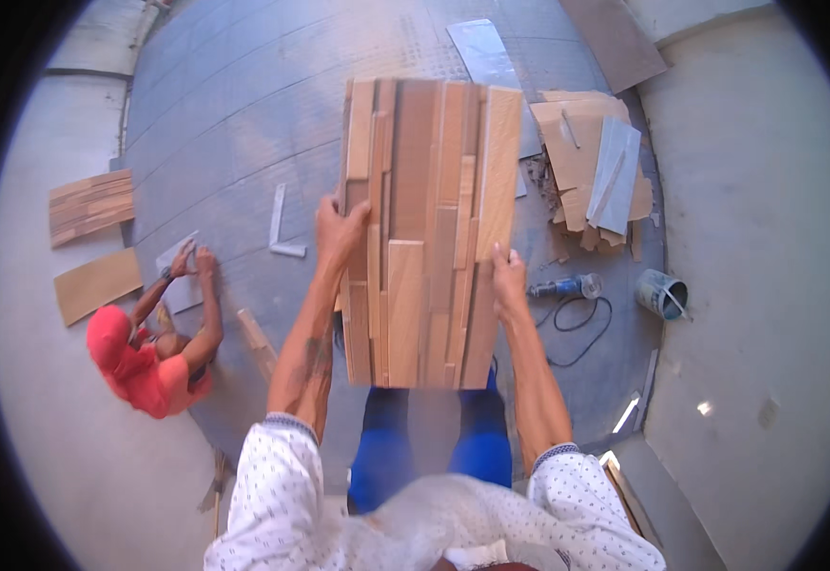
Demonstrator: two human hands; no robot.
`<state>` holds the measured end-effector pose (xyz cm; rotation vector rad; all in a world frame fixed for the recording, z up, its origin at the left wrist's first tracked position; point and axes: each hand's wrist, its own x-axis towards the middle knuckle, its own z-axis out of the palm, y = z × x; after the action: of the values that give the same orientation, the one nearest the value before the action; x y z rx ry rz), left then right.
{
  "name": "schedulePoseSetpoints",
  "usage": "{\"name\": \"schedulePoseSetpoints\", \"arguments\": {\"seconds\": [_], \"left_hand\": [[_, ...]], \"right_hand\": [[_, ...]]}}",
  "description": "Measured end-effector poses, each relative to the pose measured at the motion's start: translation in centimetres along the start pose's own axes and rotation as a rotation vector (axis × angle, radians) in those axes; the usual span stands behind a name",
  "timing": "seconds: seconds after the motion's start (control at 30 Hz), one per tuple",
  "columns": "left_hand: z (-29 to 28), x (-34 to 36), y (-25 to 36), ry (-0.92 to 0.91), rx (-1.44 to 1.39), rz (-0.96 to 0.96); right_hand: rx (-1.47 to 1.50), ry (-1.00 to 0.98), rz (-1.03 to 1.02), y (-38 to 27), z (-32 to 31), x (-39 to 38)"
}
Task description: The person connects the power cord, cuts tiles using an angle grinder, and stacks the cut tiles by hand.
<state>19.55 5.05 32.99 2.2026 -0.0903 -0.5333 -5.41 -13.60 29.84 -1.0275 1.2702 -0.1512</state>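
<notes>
Both my hands hold up a large rectangular tile (pixel 415 238), patterned in brown and tan strips like stacked stone. My left hand (pixel 341 228) grips its left edge, with the thumb lying over the front face. On the opposite edge, somewhat lower, my right hand (pixel 508 278) is closed round the side. The fingers behind the tile are hidden. It hangs in front of my legs, above the grey floor, its long sides running away from me.
To the left a co-worker in red (pixel 153 366) crouches over a pale tile (pixel 182 295). A metal square (pixel 280 224) lies on the floor. At right are a blue angle grinder (pixel 565 286) with its looping cord, a bucket (pixel 660 294) and stacked cardboard (pixel 572 171). Patterned tiles (pixel 91 206) lean at the left wall.
</notes>
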Motion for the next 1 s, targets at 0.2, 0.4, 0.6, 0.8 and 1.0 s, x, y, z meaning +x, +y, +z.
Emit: {"name": "schedulePoseSetpoints", "arguments": {"seconds": [0.2, 0.4, 0.6, 0.8, 1.0], "left_hand": [[6.5, 5.8, -19.6, -0.06, 0.174, -0.268], [10.4, 10.4, -28.3, -0.009, 0.068, -0.229], [15.9, 15.8, -31.0, -0.121, 0.092, 0.023], [22.0, 19.6, -32.3, -0.048, 0.239, 0.042], [22.5, 21.2, -30.5, -0.059, 0.255, -0.049]], "right_hand": [[-0.398, 0.044, -0.139, 11.6, 4.3, 9.7], [-0.545, 0.026, -0.098, 20.1, 9.2, 18.9], [-0.442, 0.061, -0.216, 22.1, 9.3, 26.1], [-0.598, 0.126, -0.387, 23.7, 7.2, 34.4], [-0.595, 0.044, -0.368, 23.8, 7.0, 38.3]]}}
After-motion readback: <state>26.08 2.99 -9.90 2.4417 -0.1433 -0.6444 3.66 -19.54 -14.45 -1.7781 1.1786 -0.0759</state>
